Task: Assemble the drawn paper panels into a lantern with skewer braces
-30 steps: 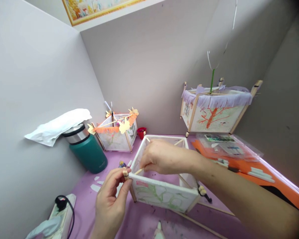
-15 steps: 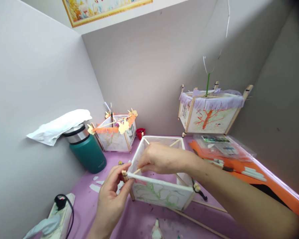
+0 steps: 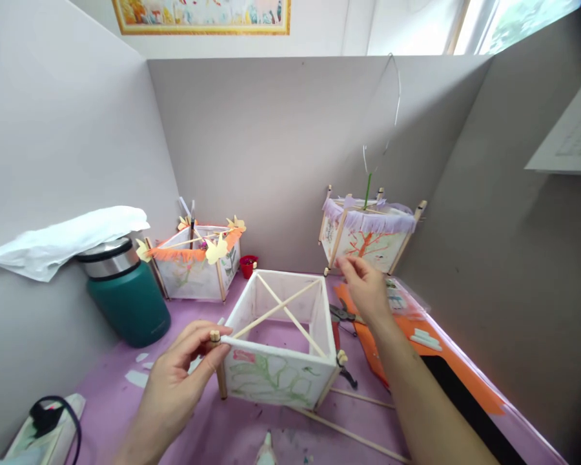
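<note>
A paper lantern box [image 3: 278,381] with a wooden stick frame stands before me, its front panel drawn in green and pink. Two thin sticks [image 3: 297,321] cross in an X at its top opening. My left hand [image 3: 177,374] grips the box's near left corner post between thumb and fingers. Beyond the right side of the box, my right hand [image 3: 368,290] is raised with fingertips pinched together; whatever is in them cannot be made out. Its fingertips overlap the lower part of a purple-fringed lantern [image 3: 368,242]; contact cannot be told.
An orange-fringed lantern [image 3: 188,274], a teal bottle [image 3: 126,300] and a red cup [image 3: 248,265] stand at the back left. Pliers [image 3: 343,314] and an orange sheet [image 3: 368,339] lie right. Loose sticks [image 3: 346,434], a nozzle-tipped bottle [image 3: 266,452] and a power strip [image 3: 61,429] are nearer.
My right hand has left the box's inside and moved right, upward and away. The crossed sticks now show fully. My left hand still holds the corner; the camera view has shifted.
</note>
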Tool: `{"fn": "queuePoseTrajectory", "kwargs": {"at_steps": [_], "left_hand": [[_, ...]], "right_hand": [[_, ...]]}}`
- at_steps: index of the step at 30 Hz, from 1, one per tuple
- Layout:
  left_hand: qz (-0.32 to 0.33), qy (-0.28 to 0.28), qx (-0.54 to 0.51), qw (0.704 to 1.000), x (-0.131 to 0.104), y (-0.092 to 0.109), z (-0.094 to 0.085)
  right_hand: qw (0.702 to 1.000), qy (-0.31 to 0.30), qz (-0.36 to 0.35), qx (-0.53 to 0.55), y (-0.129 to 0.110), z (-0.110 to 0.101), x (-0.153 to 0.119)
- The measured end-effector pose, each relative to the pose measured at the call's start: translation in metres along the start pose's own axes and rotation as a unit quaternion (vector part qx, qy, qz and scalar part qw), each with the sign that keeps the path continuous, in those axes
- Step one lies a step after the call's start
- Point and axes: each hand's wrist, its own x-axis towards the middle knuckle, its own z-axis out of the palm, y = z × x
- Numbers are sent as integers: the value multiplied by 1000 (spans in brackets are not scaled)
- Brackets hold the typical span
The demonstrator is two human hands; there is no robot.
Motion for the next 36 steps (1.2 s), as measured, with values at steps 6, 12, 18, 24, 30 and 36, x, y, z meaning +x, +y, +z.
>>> {"fn": "queuePoseTrajectory", "kwargs": {"at_steps": [6, 12, 18, 24, 30, 36], "left_hand": [[12, -4, 39, 999, 2, 2, -3], [-10, 16, 25, 1000, 2, 2, 0], [-14, 25, 23, 999, -1, 2, 2], [-7, 25, 29, 999, -3, 1, 3], [-23, 25, 9, 999, -2, -2, 6], [-80, 117, 10, 990, -7, -3, 13]], "right_hand": [[982, -153, 95, 65, 14, 16, -17], [975, -163, 112, 98, 12, 20, -16], [976, -167, 95, 103, 18, 20, -15], [975, -160, 107, 108, 19, 21, -14], [969, -159, 119, 144, 18, 23, -14], [974, -157, 125, 108, 15, 19, -13]]}}
